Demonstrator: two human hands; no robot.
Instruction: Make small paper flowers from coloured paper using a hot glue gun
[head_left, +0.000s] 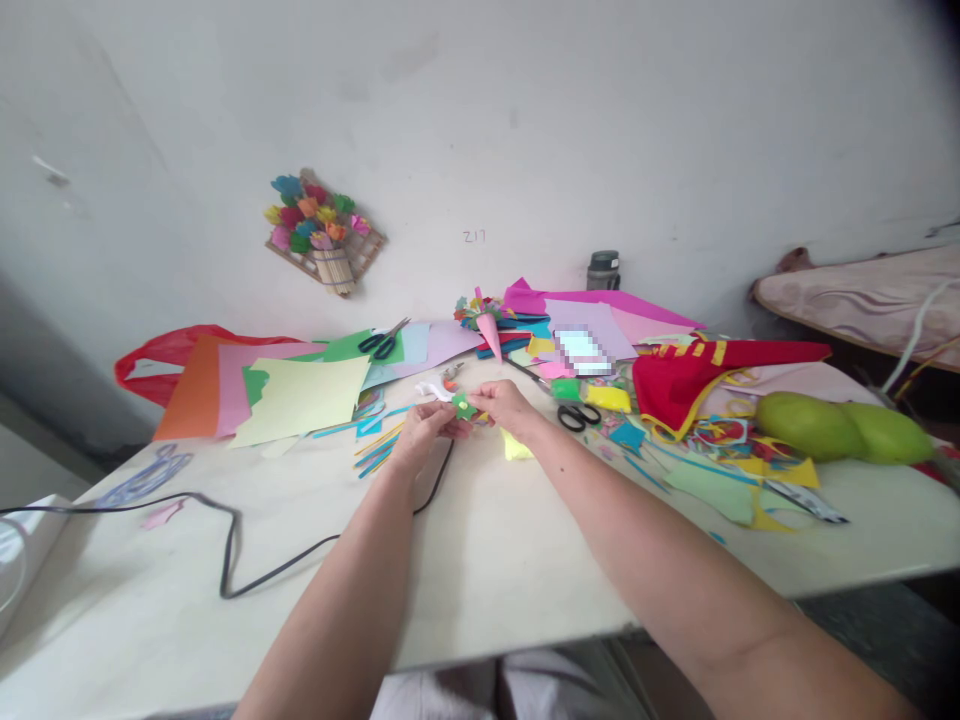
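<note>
Both my hands meet over the middle of the table, around a small green paper flower with a yellowish centre. My left hand pinches it from the left side. The fingers of my right hand are closed at its right edge. Just behind my left hand lies a white object that I cannot make out fully, beside small pliers. Thin blue and yellow paper strips lie left of my left hand. A bright yellow piece rests below my right wrist.
A black cable crosses the table's left side. Coloured paper sheets and green-handled scissors lie back left. Black-handled scissors, a phone, red cloth, scraps, a cutter and green fruit spread rightward.
</note>
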